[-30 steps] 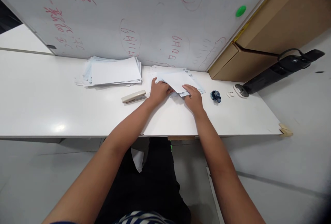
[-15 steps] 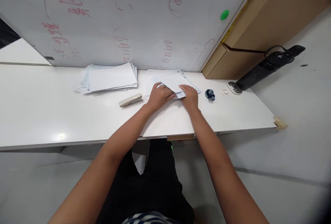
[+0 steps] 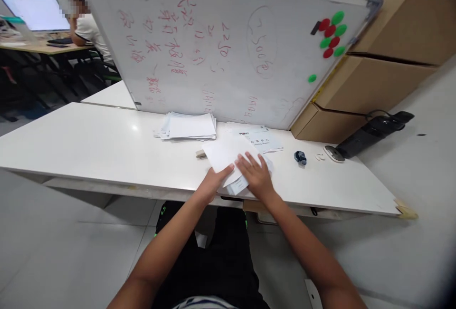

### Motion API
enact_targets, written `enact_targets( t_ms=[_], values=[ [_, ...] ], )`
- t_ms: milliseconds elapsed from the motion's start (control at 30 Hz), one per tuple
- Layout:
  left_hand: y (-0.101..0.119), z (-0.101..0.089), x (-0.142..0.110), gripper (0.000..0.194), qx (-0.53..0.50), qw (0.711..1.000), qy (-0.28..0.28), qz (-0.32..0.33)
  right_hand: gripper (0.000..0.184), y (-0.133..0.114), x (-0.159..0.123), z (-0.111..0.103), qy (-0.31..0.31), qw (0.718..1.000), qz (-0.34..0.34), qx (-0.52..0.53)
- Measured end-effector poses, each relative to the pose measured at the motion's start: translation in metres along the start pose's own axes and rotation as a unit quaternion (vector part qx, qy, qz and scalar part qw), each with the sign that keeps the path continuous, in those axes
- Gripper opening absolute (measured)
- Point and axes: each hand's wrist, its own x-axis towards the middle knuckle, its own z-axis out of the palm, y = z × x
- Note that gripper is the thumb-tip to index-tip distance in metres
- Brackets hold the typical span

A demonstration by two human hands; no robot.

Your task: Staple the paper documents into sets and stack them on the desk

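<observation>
Folded white paper sheets (image 3: 226, 152) lie at an angle near the front edge of the desk, a printed flap showing at their near corner. My left hand (image 3: 213, 183) grips their near left edge, thumb on top and the other fingers mostly hidden. Across the top of the sheets my right hand (image 3: 257, 176) lies flat with its fingers apart. Behind them is a stack of printed sheets (image 3: 265, 141), light blue with dark lettering. A stapler (image 3: 201, 154) pokes out from under the left corner of the papers, mostly covered.
A paper pile (image 3: 192, 126) sits back left against the whiteboard (image 3: 228, 52). To the right are a dark blue banded item (image 3: 300, 158), small white pieces (image 3: 319, 157), a mouse (image 3: 334, 153) and a black bottle (image 3: 370, 133). Cardboard boxes (image 3: 384, 83) stand behind. A person (image 3: 89, 28) sits far left.
The sheets have come nearer to the desk's front edge and now partly cover the stapler. Lettering on the stack behind is uncovered. The view has tilted up, showing more whiteboard and a seated person.
</observation>
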Motion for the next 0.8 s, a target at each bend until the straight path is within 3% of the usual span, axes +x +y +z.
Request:
enact_targets(
  t_ms=[100, 200, 300, 367, 433, 500, 567, 667, 800],
  values=[
    [0.006, -0.035, -0.034, 0.051, 0.109, 0.994, 0.016, -0.005, 0.073, -0.055, -0.021, 0.000, -0.038, 0.998, -0.007, 0.040],
    [0.015, -0.063, -0.061, 0.045, 0.248, 0.968, 0.046, 0.001, 0.081, -0.081, -0.044, -0.002, -0.077, 0.993, 0.025, 0.082],
    [0.031, -0.082, -0.073, 0.032, 0.347, 0.938, 0.015, 0.005, 0.083, -0.079, -0.059, -0.013, -0.048, 0.972, 0.157, 0.169],
    [0.041, -0.088, -0.071, 0.030, 0.391, 0.920, -0.022, -0.001, 0.095, -0.067, -0.060, -0.023, 0.027, 0.928, 0.267, 0.258],
    [0.047, -0.089, -0.062, 0.033, 0.420, 0.906, -0.046, 0.013, 0.103, -0.052, -0.054, -0.031, 0.100, 0.872, 0.315, 0.361],
    [0.050, -0.088, -0.050, 0.036, 0.444, 0.894, -0.058, 0.035, 0.091, -0.040, -0.043, -0.034, 0.108, 0.828, 0.319, 0.448],
    [0.048, -0.086, -0.039, 0.038, 0.470, 0.879, -0.053, 0.057, 0.066, -0.035, -0.034, -0.031, 0.075, 0.802, 0.345, 0.482],
    [0.038, -0.089, -0.029, 0.039, 0.493, 0.867, -0.023, 0.077, 0.043, -0.042, -0.027, -0.022, 0.038, 0.790, 0.398, 0.465],
    [0.024, -0.098, -0.032, 0.040, 0.473, 0.878, -0.003, 0.077, 0.035, -0.060, -0.020, -0.014, 0.034, 0.793, 0.400, 0.458]
  ],
)
